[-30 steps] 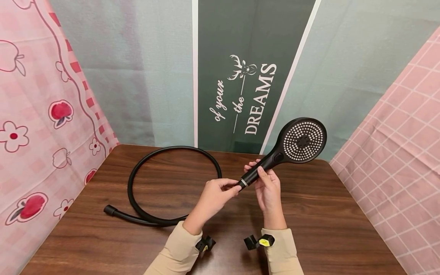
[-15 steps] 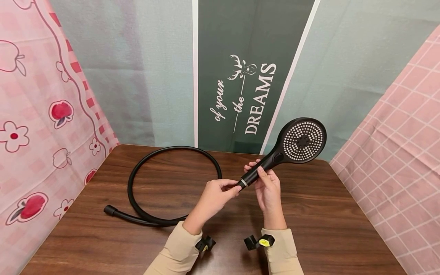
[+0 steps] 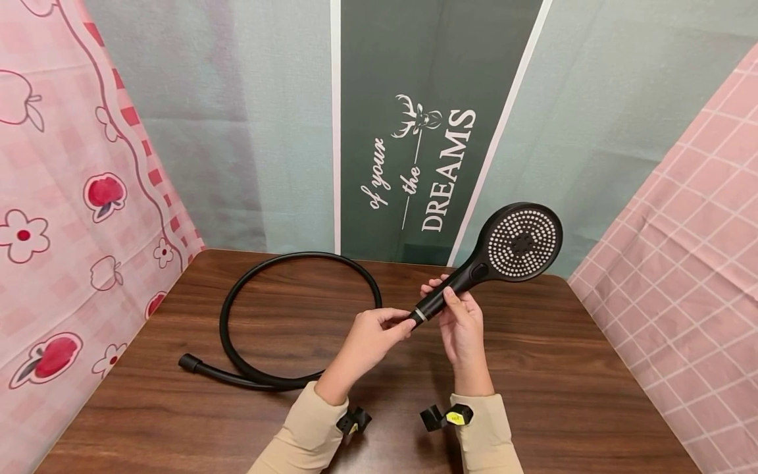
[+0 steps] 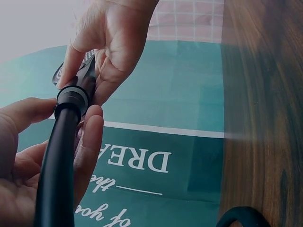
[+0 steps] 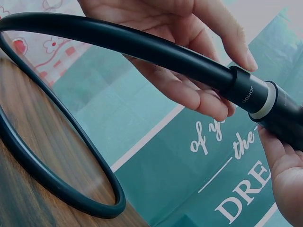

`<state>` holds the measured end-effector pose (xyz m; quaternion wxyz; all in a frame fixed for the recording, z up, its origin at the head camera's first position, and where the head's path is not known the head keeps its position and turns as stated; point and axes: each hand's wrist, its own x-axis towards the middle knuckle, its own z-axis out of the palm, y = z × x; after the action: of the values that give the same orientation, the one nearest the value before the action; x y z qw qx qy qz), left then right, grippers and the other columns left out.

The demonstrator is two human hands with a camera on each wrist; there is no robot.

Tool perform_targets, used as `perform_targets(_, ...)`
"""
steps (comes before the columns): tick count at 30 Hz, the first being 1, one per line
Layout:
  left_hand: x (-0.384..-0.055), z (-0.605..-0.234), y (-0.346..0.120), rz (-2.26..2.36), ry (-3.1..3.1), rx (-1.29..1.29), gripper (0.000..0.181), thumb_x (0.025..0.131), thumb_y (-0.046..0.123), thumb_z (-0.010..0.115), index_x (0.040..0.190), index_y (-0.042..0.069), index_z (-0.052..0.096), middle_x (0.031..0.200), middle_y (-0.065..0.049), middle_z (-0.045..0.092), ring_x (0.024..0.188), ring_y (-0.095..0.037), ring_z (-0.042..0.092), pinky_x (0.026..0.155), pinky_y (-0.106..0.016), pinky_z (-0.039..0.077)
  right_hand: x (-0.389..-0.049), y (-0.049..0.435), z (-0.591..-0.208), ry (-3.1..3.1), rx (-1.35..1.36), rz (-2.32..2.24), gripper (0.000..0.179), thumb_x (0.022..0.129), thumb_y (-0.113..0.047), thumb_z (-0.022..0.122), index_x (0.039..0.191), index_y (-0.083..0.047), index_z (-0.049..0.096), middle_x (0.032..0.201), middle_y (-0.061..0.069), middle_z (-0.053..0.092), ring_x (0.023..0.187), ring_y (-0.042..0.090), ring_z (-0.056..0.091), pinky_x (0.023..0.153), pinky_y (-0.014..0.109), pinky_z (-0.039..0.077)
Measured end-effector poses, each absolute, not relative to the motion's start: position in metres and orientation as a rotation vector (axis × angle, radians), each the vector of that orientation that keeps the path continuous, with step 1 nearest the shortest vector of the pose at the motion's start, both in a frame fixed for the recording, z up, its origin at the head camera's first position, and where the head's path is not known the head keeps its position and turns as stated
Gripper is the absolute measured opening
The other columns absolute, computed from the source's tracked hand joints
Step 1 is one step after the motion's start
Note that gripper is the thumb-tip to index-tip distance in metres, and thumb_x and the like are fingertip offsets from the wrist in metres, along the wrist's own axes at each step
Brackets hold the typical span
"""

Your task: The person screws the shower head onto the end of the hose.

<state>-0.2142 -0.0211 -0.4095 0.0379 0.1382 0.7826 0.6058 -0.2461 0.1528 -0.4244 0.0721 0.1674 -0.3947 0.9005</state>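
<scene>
A black handheld shower head (image 3: 521,242) with pale nozzles is held raised over the table, tilted up to the right. My right hand (image 3: 463,322) grips its handle, thumb on the front and fingers behind. At the handle's lower end, my left hand (image 3: 376,336) pinches the collar of the black shower hose (image 3: 224,322) between thumb and fingers. In the right wrist view, the hose collar (image 5: 248,92) meets the handle at a pale ring, and the left fingers lie under it. The hose loops over the table, its other end fitting (image 3: 189,362) lying at the left.
The brown wooden table (image 3: 551,395) runs back to a green and grey cloth (image 3: 391,66) with white lettering. Pink patterned cloths (image 3: 53,230) hang at both sides. A small black wrist device (image 3: 447,417) sits on each beige sleeve.
</scene>
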Motion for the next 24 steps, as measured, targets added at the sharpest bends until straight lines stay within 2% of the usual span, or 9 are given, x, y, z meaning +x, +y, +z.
perform_targets(4,-0.2134,-0.4089,-0.0214,1.855,2.396,0.43,0.031,0.096,0.025,0.066,0.117,0.004,0.072,0.095,-0.011,0.077,0.09,-0.026,0.074,0.071,-0.024,0.053,-0.246,0.1523,-0.4241,-1.19,0.496,2.708,0.02,0.104,-0.002,0.044,0.121,0.005,0.053,0.104,0.009,0.072,0.099,0.019,0.074,0.095,0.033,0.054)
perform_targets(7,-0.213,-0.4088,-0.0213,1.848,2.4,0.426,0.03,0.096,0.024,0.066,0.117,0.004,0.072,0.094,-0.009,0.077,0.087,-0.021,0.074,0.07,-0.022,0.053,-0.2458,0.1522,-0.4241,-1.19,0.493,2.709,0.02,0.104,-0.001,0.044,0.121,0.005,0.053,0.104,0.009,0.073,0.099,0.019,0.074,0.095,0.033,0.054)
perform_targets(13,-0.2134,-0.4089,-0.0208,1.855,2.403,0.446,0.03,0.095,0.024,0.067,0.116,0.002,0.072,0.096,-0.017,0.076,0.084,-0.016,0.073,0.068,-0.022,0.052,-0.2451,0.1521,-0.4238,-1.186,0.489,2.708,0.02,0.104,-0.001,0.044,0.122,0.006,0.05,0.104,0.009,0.073,0.099,0.019,0.074,0.094,0.032,0.055)
perform_targets(15,-0.213,-0.4084,-0.0205,1.856,2.405,0.449,0.03,0.095,0.023,0.067,0.116,0.002,0.072,0.097,-0.018,0.076,0.084,-0.018,0.073,0.067,-0.022,0.052,-0.245,0.152,-0.4236,-1.187,0.488,2.708,0.02,0.104,-0.001,0.045,0.122,0.006,0.05,0.104,0.009,0.073,0.099,0.019,0.074,0.094,0.032,0.055)
perform_targets(20,-0.2118,-0.4079,-0.02,1.853,2.421,0.44,0.029,0.095,0.023,0.068,0.115,0.003,0.073,0.093,-0.012,0.076,0.088,-0.028,0.073,0.067,-0.023,0.051,-0.2449,0.1518,-0.4233,-1.185,0.492,2.709,0.02,0.104,-0.001,0.045,0.121,0.005,0.051,0.104,0.009,0.073,0.099,0.019,0.074,0.094,0.032,0.055)
perform_targets(24,-0.2118,-0.4084,-0.0204,1.86,2.415,0.441,0.03,0.095,0.025,0.067,0.117,0.003,0.072,0.095,-0.013,0.076,0.089,-0.03,0.073,0.069,-0.025,0.053,-0.2447,0.1517,-0.4232,-1.183,0.499,2.71,0.019,0.104,-0.001,0.044,0.12,0.004,0.053,0.104,0.009,0.073,0.099,0.019,0.074,0.094,0.032,0.055)
